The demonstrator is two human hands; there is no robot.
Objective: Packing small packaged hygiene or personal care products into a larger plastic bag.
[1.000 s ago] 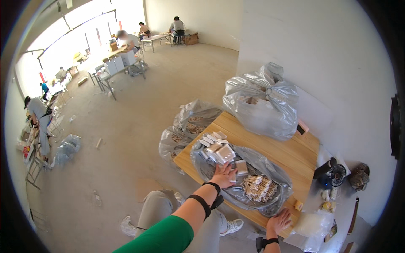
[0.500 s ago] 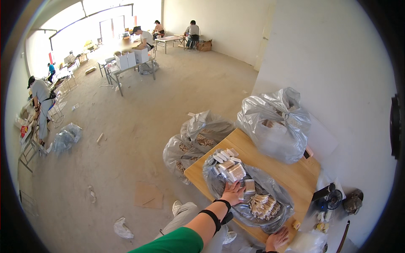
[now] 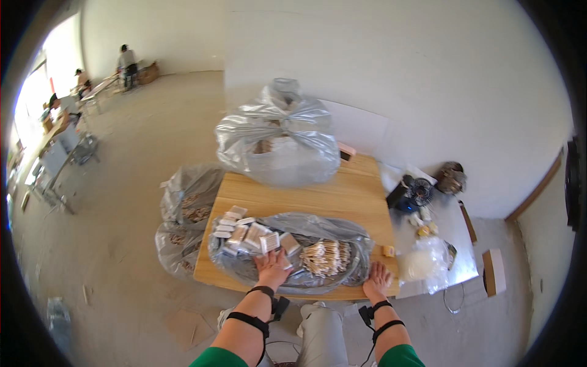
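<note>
A grey plastic bag [image 3: 312,221] lies spread on the wooden table [image 3: 293,197]. On its left part sit several small clear packs of cotton swabs [image 3: 255,235]; on its right part is a heap of loose cotton swabs [image 3: 327,257]. My left hand [image 3: 273,268] rests on the bag just below the packs, fingers stretched out, beside one pack that it partly covers. My right hand [image 3: 378,281] lies with fingers apart on the table's near right corner, next to the bag's right end and a small yellow block [image 3: 388,251].
A large stuffed clear bag [image 3: 281,137] stands at the table's far left. More filled bags [image 3: 186,214] sit on the floor to the left. On the right, a side table [image 3: 468,269] holds a small fan [image 3: 419,191] and a clear plastic bag [image 3: 425,266]. Other people work far left.
My view has swung to the right, so the table now lies in the middle and both forearms show. My left hand stays by the packs; my right hand stays at the table corner.
</note>
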